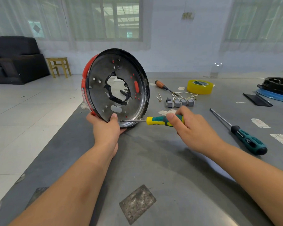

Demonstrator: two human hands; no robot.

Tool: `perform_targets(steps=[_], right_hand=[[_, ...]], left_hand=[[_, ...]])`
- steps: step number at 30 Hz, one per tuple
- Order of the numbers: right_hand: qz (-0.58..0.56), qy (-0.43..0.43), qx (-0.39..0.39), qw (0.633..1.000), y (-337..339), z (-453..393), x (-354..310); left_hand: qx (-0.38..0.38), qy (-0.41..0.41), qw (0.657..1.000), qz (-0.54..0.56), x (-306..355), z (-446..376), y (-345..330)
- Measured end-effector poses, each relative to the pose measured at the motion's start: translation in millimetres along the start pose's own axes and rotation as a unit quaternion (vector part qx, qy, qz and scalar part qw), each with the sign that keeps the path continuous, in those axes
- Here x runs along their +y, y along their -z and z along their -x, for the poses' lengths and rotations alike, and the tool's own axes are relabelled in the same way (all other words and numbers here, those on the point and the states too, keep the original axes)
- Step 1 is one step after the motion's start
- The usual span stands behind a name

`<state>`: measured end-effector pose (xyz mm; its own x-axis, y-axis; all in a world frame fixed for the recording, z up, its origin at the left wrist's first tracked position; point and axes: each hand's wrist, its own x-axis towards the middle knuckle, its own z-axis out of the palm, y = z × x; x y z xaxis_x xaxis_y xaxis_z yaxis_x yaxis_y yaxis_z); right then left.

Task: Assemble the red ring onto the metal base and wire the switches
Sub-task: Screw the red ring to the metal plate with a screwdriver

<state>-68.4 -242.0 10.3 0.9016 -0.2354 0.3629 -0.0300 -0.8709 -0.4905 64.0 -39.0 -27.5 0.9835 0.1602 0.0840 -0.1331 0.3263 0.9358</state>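
The round metal base (100, 95) stands on edge on the grey table, its inner face turned toward me, with a jagged central hole. The red ring (84, 79) sits against its far side and shows along the left rim. My left hand (107, 128) grips the base at the bottom, thumb on the inner face. My right hand (189, 128) holds a small yellow-and-green screwdriver (160, 121) level, its tip touching a screw near the base's bottom edge. Several grey switches (180, 102) with pale wires lie behind my right hand.
A large green-handled screwdriver (245, 136) lies at the right. An orange-handled screwdriver (162, 85) and a yellow tape roll (200, 86) sit farther back. A black part on a blue ring (274, 93) is at far right. The table's left edge runs diagonally beside tiled floor.
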Motion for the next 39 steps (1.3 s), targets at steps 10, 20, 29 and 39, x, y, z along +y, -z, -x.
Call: perform_targets(steps=[10, 20, 29, 39], right_hand=[[-0.006, -0.018, 0.015, 1.0, -2, 3, 3], [0.059, 0.083, -0.053, 0.993, 9, 4, 8], [-0.045, -0.091, -0.022, 0.995, -2, -2, -4], [0.072, 0.112, 0.065, 0.989, 7, 7, 3]], left_hand=[[0.0, 0.001, 1.0, 0.003, -1, 0, 0], [0.004, 0.001, 1.0, -0.005, -2, -2, 1], [0.01, -0.008, 1.0, -0.027, -6, -3, 1], [-0.007, -0.017, 0.998, -0.054, -10, -6, 1]])
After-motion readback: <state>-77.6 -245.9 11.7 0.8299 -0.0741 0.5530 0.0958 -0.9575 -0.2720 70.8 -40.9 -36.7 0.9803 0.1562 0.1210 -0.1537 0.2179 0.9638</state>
